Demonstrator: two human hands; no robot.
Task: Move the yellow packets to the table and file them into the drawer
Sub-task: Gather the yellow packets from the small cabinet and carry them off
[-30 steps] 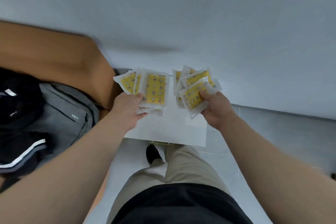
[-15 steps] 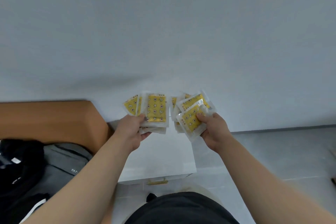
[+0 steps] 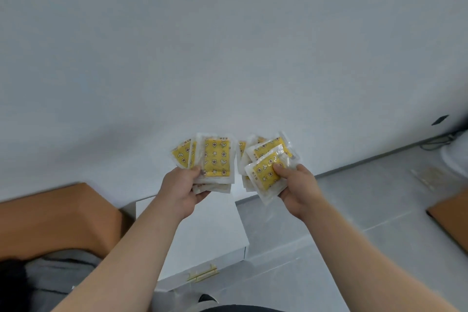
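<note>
packets [image 3: 217,159]: glossy clear plastic | cabinet [image 3: 202,230]: smooth matt white | handle [image 3: 202,273]: brassy metal | floor [image 3: 354,210]: smooth grey tile

Left hand [image 3: 182,189] gripping yellow packets [image 3: 217,159], right hand [image 3: 296,186] gripping more — above white drawer unit [image 3: 215,233]

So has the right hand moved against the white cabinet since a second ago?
Yes, rightward. The right hand, gripping packets, was over the right rear corner of the white cabinet; now it sits past that right edge.
</note>
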